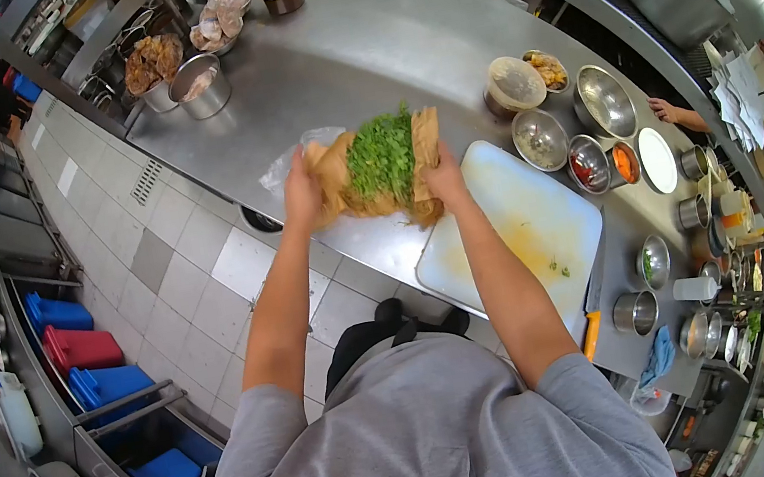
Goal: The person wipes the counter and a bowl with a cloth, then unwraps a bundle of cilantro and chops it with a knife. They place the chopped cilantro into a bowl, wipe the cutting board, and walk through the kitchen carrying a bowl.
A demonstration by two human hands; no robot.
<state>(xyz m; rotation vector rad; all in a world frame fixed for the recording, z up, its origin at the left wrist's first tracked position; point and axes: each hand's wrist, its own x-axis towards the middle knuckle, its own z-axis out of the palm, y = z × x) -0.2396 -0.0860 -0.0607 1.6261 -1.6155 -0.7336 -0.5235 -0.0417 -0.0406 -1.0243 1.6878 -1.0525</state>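
A bunch of leafy green herbs [381, 154] lies in brown paper [330, 179], above the steel counter's front edge. My left hand [302, 194] is closed on the paper's left side. With my right hand [444, 179] I grip the paper's right edge, next to the herbs. A clear plastic bag [276, 167] shows behind my left hand. Just right of my right hand lies a white cutting board [510, 228] with yellowish stains and a few green scraps.
Metal bowls [604, 100] and tubs of ingredients line the counter's right side. An orange-handled knife [593, 330] lies beside the board. Pots of meat [199, 86] stand at the far left. Another person's hand [672, 111] reaches in at the right. Blue bins [60, 311] sit at lower left.
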